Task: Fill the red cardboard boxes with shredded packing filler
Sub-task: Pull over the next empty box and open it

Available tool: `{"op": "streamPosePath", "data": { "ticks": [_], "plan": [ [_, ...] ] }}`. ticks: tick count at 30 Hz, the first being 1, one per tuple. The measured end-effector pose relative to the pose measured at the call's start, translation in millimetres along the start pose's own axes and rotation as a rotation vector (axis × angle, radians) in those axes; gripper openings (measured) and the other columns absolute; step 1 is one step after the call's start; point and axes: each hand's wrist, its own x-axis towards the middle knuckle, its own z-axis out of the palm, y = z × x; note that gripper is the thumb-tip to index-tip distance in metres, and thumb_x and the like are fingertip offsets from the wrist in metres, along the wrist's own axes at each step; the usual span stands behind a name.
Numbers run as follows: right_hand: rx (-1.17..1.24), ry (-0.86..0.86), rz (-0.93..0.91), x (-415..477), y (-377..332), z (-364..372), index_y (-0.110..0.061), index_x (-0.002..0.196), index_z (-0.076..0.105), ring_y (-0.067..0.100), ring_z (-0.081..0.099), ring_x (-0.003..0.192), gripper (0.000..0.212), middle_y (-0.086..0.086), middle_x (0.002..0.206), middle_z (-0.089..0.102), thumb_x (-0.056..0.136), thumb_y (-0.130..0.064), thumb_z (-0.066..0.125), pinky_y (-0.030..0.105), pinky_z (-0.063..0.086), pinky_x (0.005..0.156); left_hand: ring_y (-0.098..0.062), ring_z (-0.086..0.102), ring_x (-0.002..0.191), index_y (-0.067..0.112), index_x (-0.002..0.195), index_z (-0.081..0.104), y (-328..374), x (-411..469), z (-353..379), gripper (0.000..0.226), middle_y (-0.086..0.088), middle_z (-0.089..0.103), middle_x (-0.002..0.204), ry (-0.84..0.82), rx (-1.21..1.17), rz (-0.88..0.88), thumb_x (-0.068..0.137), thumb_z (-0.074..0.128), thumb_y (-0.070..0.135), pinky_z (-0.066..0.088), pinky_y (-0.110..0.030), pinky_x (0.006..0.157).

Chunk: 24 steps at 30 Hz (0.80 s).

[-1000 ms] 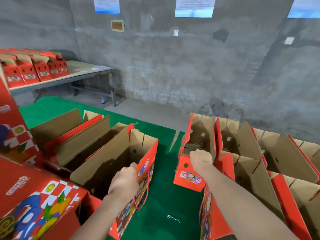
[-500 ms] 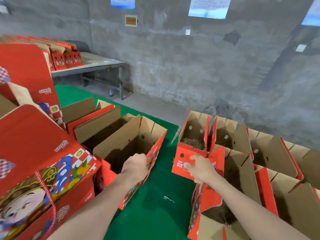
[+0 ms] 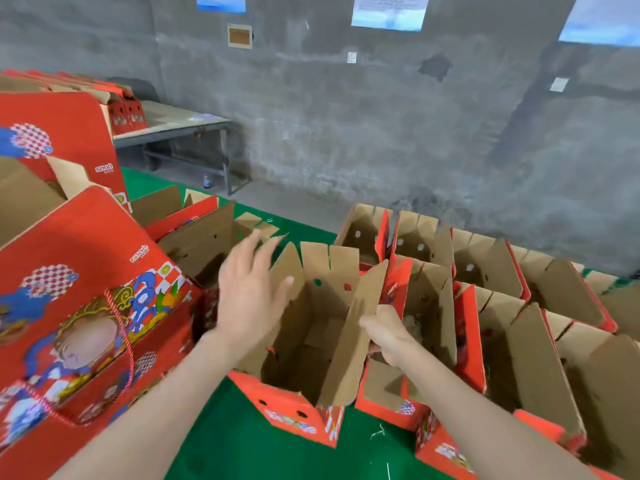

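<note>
Cardboard box (image 3: 330, 299), light, stiff, likely crease-prone, sits open at centre. Right hand (image 3: 384, 332) grips its 3 o'clock flap (image 3: 349, 351), best held near the fold; left hand (image 3: 247, 303), fingers spread, at the 9 o'clock flap (image 3: 289, 266). Filler (image 3: 411, 323) shows beyond, at 3 o'clock.

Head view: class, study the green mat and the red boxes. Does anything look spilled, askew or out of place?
A few pale shreds of filler lie loose on the green mat, in front of the boxes. The middle box, held by the right hand, sits skewed to the right-hand rows.
</note>
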Motion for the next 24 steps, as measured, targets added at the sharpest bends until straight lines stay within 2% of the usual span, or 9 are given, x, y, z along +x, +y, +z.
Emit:
{"op": "streamPosePath", "data": {
  "ticks": [2,4,5,9,12,16,19,21,24],
  "plan": [
    [-0.038,0.003,-0.133,-14.2,-9.0,-4.5,-0.007,0.094,0.065,0.026,0.066,0.074,0.022,0.019,0.091,0.067,0.085,0.000,0.045,0.036,0.056,0.059,-0.034,0.031,0.135,0.007,0.141,0.035,-12.5,22.8,-20.9,0.075,-0.015,0.032,0.147,-0.142,0.045,-0.203,0.082,0.066,0.040,0.030,-0.050,0.109],
    [-0.113,-0.006,-0.233,-30.6,-20.5,-8.9,-0.006,0.100,0.062,0.032,0.061,0.095,0.020,0.018,0.104,0.064,0.089,-0.006,0.046,0.047,0.049,0.086,-0.034,0.028,0.137,0.009,0.145,0.025,-15.5,34.4,-32.9,0.084,-0.014,0.028,0.150,-0.229,0.060,-0.244,0.080,0.066,0.045,0.031,-0.050,0.109],
    [-0.146,-0.015,-0.277,-39.4,-25.2,-12.7,-0.009,0.103,0.061,0.030,0.060,0.100,0.019,0.014,0.106,0.064,0.091,-0.011,0.046,0.047,0.047,0.090,-0.034,0.026,0.138,0.009,0.146,0.022,-12.6,36.5,-38.4,0.086,-0.014,0.026,0.151,-0.231,0.080,-0.211,0.080,0.067,0.044,0.030,-0.050,0.110],
    [-0.307,0.006,-0.512,-78.5,-35.0,-39.8,-0.019,0.101,0.058,0.012,0.060,0.085,0.016,-0.001,0.093,0.063,0.095,-0.019,0.043,0.026,0.051,0.075,-0.030,0.007,0.144,0.012,0.148,0.015,23.4,42.5,-62.0,0.093,-0.011,0.013,0.156,-0.096,0.294,0.091,0.078,0.071,0.037,0.011,-0.051,0.113],
    [-0.403,0.009,-0.625,-112.8,-33.8,-71.4,-0.021,0.085,0.056,0.002,0.057,0.066,0.014,-0.006,0.077,0.060,0.094,-0.019,0.046,0.011,0.041,0.051,-0.030,0.022,0.140,0.013,0.148,0.015,70.8,42.6,-85.8,0.094,-0.011,0.024,0.152,-0.068,0.389,0.312,0.078,0.072,0.036,0.017,-0.049,0.113],
    [-0.448,-0.041,-0.721,-153.6,-22.9,-119.5,-0.021,0.075,0.057,-0.003,0.055,0.063,0.019,-0.006,0.071,0.060,0.092,-0.015,0.051,0.013,0.040,0.055,-0.031,0.057,0.108,0.017,0.143,0.017,137.9,20.6,-109.5,0.075,-0.009,0.053,0.125,-0.295,0.505,0.395,0.086,0.061,0.038,0.047,-0.041,0.084],
    [-0.453,-0.064,-0.685,-170.6,-0.9,-156.9,0.000,0.089,0.062,0.017,0.061,0.074,0.020,0.016,0.085,0.062,0.092,-0.018,0.053,0.032,0.046,0.067,-0.033,0.060,0.094,0.014,0.128,0.033,173.7,-5.2,-123.5,0.045,-0.010,0.058,0.104,-0.433,0.538,0.403,0.089,0.054,0.010,0.051,-0.042,0.073],
    [-0.483,-0.118,-0.626,-180.0,19.3,-181.8,0.006,0.087,0.059,0.021,0.056,0.067,0.030,0.022,0.082,0.058,0.091,-0.024,0.056,0.033,0.043,0.061,-0.029,0.059,0.086,0.014,0.121,0.040,193.8,-23.0,-131.8,0.035,-0.009,0.057,0.093,-0.563,0.478,0.384,0.088,0.049,0.003,0.051,-0.043,0.072],
    [-0.572,-0.161,-0.569,-196.6,49.0,-215.6,0.008,0.069,0.049,0.012,0.038,0.058,0.043,0.011,0.063,0.040,0.088,-0.028,0.060,0.029,0.031,0.056,-0.014,0.052,0.061,0.015,0.124,0.042,223.9,-55.2,-129.2,0.035,-0.004,0.053,0.078,-0.751,0.332,0.342,0.091,0.048,0.008,0.042,-0.018,0.052]
  ]
}}
